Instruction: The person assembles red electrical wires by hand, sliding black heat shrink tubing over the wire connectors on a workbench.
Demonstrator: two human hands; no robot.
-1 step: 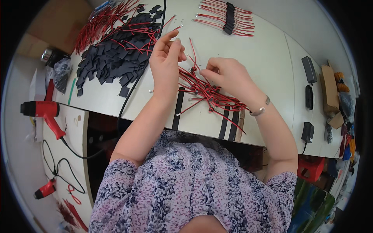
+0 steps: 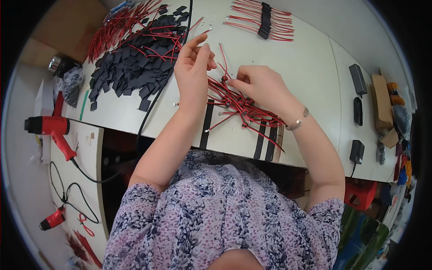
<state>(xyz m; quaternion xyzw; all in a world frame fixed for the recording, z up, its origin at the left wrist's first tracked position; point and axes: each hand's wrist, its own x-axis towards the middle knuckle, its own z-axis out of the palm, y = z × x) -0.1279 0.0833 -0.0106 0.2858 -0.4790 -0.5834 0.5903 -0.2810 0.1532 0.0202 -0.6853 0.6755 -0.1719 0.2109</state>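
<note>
Under and between my hands a heap of red-and-black wire leads (image 2: 243, 108) lies tangled on the white table (image 2: 310, 90). The leads have small metal or plastic ends and black knots or rings along them. My right hand (image 2: 261, 85) is bent over the upper side of the heap, thumb and forefinger pinched at one lead by a black ring (image 2: 223, 78). My left hand (image 2: 193, 63) is raised to the left of the heap, forefinger stretched out, thumb up, other fingers loosely curled. Nothing shows in it, though its palm is partly hidden.
Left of my hands lies a pile of black square pieces (image 2: 130, 67), with more red leads (image 2: 121, 27) behind. A black cable (image 2: 155, 99) crosses the table. Bundled leads (image 2: 265, 22) lie at the back. Red heat guns (image 2: 49, 126) are at left, black adapters (image 2: 357, 81) at right.
My right hand has shifted slightly left and up, its fingertips now at the black ring. My left hand has barely moved.
</note>
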